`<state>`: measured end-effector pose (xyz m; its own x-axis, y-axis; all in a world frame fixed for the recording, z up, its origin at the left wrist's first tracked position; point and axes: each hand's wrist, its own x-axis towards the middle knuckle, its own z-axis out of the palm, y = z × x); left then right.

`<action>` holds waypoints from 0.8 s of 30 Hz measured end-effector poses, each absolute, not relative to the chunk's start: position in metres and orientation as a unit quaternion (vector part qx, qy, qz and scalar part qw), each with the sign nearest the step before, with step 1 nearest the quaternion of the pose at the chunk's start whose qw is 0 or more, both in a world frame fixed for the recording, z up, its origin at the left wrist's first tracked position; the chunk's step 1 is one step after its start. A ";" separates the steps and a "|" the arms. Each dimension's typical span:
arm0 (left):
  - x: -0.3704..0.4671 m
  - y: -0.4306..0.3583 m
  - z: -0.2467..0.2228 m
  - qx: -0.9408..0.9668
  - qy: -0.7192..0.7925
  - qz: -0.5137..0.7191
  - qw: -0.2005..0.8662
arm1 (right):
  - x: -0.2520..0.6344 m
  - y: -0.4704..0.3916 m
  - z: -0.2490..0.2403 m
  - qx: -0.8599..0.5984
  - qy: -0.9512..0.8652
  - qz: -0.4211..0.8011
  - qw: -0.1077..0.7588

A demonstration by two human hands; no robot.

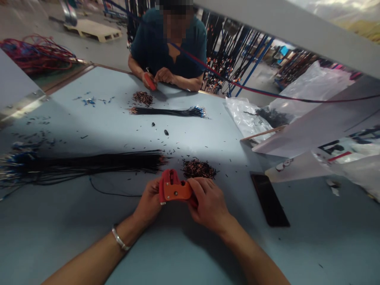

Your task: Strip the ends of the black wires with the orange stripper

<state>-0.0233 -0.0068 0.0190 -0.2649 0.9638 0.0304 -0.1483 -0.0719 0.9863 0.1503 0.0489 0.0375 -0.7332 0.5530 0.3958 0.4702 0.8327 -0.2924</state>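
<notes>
Bracelet (119, 238) on the left wrist, nearest of the fittings, above the pale desk (166, 263). Left hand (149, 202) was bent in at the head of a red-and-orange tool (175, 191); its fingertips were hidden, so could not tell what they gripped. A thin wire (114, 194) ran over the desk to that hand. Right hand (210, 202) had its fingers wrapped around the tool's other end. The tool was raised between both hands, mid-desk. Phone (270, 201) lay to the right, screen dark. Just beyond the tool: a pile of scraps (199, 169) (dark, with coppery glints), and left of it a long black bundle (97, 164). Farther on, a smaller bundle (170, 112) lay crosswise, with a second pile (143, 97) behind it. At the far edge a co-worker (148, 45) held a red cutter (150, 81). Beyond, on the floor, a pallet (93, 29).
</notes>
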 end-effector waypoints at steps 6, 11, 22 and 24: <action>-0.020 -0.002 0.025 0.395 0.489 0.614 0.478 | 0.150 0.052 0.029 -0.300 -0.920 0.056 0.245; -0.021 -0.002 0.023 0.392 0.485 0.610 0.489 | 0.149 0.053 0.028 -0.296 -0.919 0.032 0.260; -0.025 -0.002 0.016 0.429 0.451 0.602 0.501 | 0.153 0.056 0.028 -0.276 -0.925 0.052 0.257; -0.025 -0.002 0.016 0.429 0.461 0.595 0.500 | 0.153 0.056 0.028 -0.278 -0.923 0.054 0.260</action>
<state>-0.0254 -0.0024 0.0159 -0.1320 0.9900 0.0499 -0.1985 -0.0758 0.9772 0.1532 0.0560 0.0280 -0.7104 0.5409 0.4502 0.4847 0.8399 -0.2443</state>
